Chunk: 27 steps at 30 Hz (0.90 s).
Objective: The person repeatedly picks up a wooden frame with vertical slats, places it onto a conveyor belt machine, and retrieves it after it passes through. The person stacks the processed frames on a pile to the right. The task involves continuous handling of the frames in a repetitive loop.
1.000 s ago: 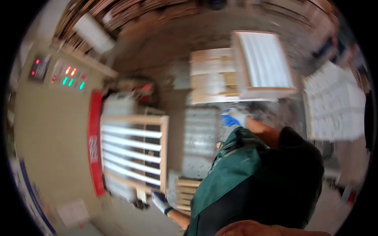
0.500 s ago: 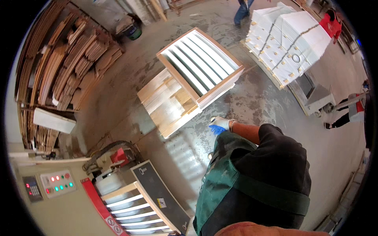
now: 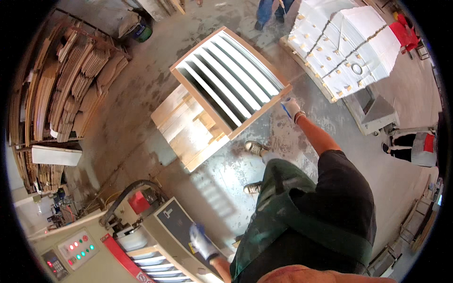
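Observation:
My right hand [image 3: 293, 109], in a white and blue glove, reaches out beside the near right corner of a slatted wooden frame [image 3: 257, 112]. Its fingers look parted; whether they touch the frame is unclear. The frame has white slats and tops a stack resting partly over light wooden boards [image 3: 181, 127]. At the lower left, my left hand [image 3: 203, 243], gloved too, is blurred by motion above the dark grey panel [image 3: 177, 219] of a machine. Its fingers appear stretched out and hold nothing visible. Another slatted frame [image 3: 158, 263] lies at the machine beside that panel.
A control panel [image 3: 76, 249] with lit buttons is at the lower left. Stacked wooden boards [image 3: 71, 85] line the left side. A wrapped white pallet load [image 3: 339, 52] stands at the upper right near a pallet jack [image 3: 375, 113]. Other people stand at the top and right.
My right hand has moved up and right to the frame's corner. My left hand has come into view over the machine. My shoes now show, and the whole view has shifted.

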### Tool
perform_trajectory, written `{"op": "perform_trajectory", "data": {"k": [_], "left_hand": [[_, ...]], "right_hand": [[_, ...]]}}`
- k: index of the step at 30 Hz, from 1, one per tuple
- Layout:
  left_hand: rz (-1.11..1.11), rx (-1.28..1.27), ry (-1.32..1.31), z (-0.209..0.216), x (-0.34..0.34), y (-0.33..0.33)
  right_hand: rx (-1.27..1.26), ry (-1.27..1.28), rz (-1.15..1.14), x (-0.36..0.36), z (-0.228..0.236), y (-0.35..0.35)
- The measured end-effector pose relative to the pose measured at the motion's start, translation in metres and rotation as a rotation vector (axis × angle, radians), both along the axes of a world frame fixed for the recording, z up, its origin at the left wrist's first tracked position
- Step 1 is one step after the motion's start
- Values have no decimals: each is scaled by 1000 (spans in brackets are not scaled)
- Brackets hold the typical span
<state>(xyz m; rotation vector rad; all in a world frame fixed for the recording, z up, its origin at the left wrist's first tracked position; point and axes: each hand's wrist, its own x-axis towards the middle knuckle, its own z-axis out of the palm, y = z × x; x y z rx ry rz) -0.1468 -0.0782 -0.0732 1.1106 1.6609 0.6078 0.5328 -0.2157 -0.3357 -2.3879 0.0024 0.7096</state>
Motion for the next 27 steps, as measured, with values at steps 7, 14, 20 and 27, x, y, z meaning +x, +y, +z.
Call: {"op": "perform_trajectory", "data": {"k": [7, 14, 20, 27], "left_hand": [[-521, -192, 4, -214, 231, 89], [-629, -227, 128, -257, 356, 111], [-439, -173, 248, -254, 339, 118], [-509, -173, 236, -189, 242, 134]], "right_hand": [[-496, -177, 264, 63, 72, 61], [-560, -457, 404, 69, 40, 54], [-537, -424, 387, 22, 25, 34], [88, 117, 279, -57, 33, -9]]}}
